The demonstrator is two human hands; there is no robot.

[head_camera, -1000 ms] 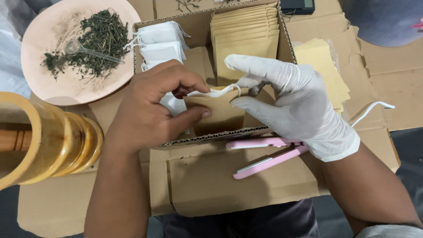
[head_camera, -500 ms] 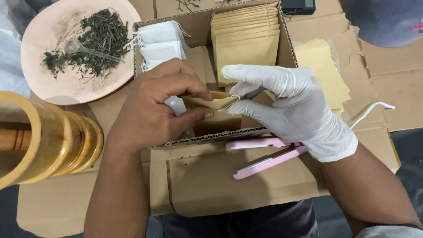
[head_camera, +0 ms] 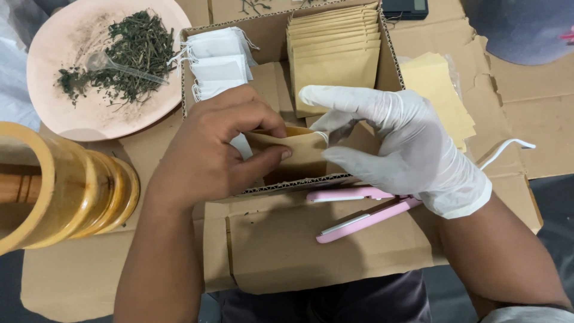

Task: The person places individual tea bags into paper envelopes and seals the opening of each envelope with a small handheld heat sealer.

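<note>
Bare left hand [head_camera: 218, 146] pinched around a brown paper pouch [head_camera: 296, 152], gloved right hand [head_camera: 397, 146] gripping its far end, over an open cardboard box [head_camera: 391, 57]. Just below: pink sealer [head_camera: 359, 209]. Beyond: stacked pouches [head_camera: 332, 51], white bags [head_camera: 215, 63]. Up-left: pink plate [head_camera: 54, 54] of dried leaves [head_camera: 134, 54].

Small brown paper pouch [head_camera: 299, 152], mouth open, held level above cardboard box [head_camera: 391, 57]

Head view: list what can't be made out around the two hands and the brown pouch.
- Brown pouch contents: hidden by left hand and gloved right hand.
- Pink clamp tool: rear end under the right wrist.
- Yellow rings: cut by the left edge.
</note>
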